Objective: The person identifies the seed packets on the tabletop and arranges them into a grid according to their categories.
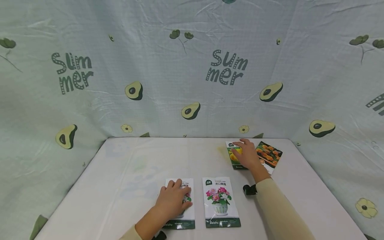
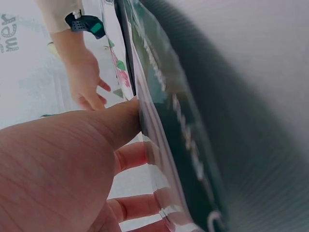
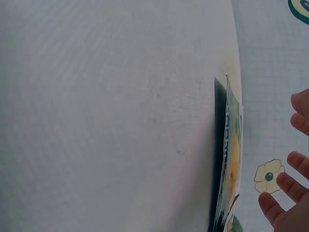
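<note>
My left hand [image 1: 172,200] rests on a white seed packet [image 1: 188,224] with a green bottom band, its fingers spread across the front and covering most of the picture. In the left wrist view, the thumb and fingertips touch the packet's [image 2: 174,145] face. Farther off, my right hand [image 1: 247,155] is over a seed packet with yellow flowers [image 1: 234,156]. The right wrist view shows its loosely spread fingers [image 3: 292,188] apart from that packet [image 3: 231,159]. Close beside that hand lies a packet with orange flowers [image 1: 269,155], partly hidden by the wrist.
To the right of my left hand lies a seed packet with pink flowers in a pot [image 1: 221,203]. All packets are on a white table [image 1: 135,160]. A curtain printed with avocados [image 1: 162,66] hangs behind the table's far edge.
</note>
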The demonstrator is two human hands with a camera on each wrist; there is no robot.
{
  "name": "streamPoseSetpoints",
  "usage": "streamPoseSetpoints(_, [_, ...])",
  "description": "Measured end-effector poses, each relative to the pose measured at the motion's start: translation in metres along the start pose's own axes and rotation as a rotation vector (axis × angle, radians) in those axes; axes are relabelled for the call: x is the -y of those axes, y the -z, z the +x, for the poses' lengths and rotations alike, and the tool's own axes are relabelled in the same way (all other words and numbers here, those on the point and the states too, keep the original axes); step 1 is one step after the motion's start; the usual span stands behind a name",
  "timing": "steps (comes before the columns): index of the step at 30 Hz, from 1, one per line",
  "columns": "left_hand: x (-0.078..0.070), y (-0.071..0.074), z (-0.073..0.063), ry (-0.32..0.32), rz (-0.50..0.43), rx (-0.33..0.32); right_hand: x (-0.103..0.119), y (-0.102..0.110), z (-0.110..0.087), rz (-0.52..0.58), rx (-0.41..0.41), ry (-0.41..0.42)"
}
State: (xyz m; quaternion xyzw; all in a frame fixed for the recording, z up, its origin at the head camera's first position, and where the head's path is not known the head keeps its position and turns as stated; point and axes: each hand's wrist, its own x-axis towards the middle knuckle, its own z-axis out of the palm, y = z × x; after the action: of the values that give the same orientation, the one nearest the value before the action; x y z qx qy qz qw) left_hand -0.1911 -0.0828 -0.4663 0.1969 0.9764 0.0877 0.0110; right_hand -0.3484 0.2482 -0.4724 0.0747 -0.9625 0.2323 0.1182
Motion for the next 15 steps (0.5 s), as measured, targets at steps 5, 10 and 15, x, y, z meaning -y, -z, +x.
streamPoseSetpoints(5, [0.0,0.001,0.0,0.004,-0.004,0.008,-0.005,-0.002,0.005,-0.029,0.038,0.0])
streamPoseSetpoints(10, [0.0,0.001,0.001,0.009,0.0,0.017,-0.009,-0.003,0.011,-0.056,0.094,-0.012])
streamPoseSetpoints(15, [0.0,0.001,0.001,0.005,0.008,0.012,-0.016,-0.007,0.018,-0.077,0.17,-0.061])
